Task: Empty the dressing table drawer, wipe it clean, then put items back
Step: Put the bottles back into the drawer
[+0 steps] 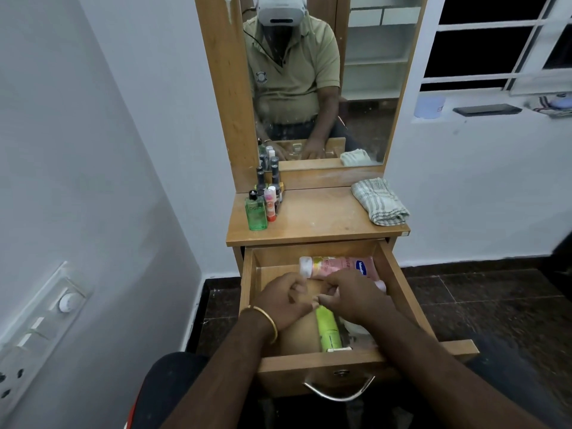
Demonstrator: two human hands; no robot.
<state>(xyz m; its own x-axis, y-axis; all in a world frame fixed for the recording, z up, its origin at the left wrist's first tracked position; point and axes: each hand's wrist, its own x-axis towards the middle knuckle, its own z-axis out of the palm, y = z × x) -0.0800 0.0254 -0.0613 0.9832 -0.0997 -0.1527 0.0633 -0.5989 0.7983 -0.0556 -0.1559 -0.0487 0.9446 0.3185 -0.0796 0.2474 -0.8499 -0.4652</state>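
The dressing table drawer is pulled out below me. Both hands are inside it and meet in the middle. My left hand, with a gold bangle at the wrist, has curled fingers; nothing shows in them. My right hand lies over the lower end of a pink lotion bottle at the drawer's back, its bent fingertips at the top of a green bottle. What the fingers hold, if anything, is hidden. A white item lies partly under my right forearm.
On the tabletop stand a green glass bottle, a small orange-and-white tube and several dark nail-polish bottles at the left. A folded checked cloth lies at the right. The mirror rises behind. A wall stands close on the left.
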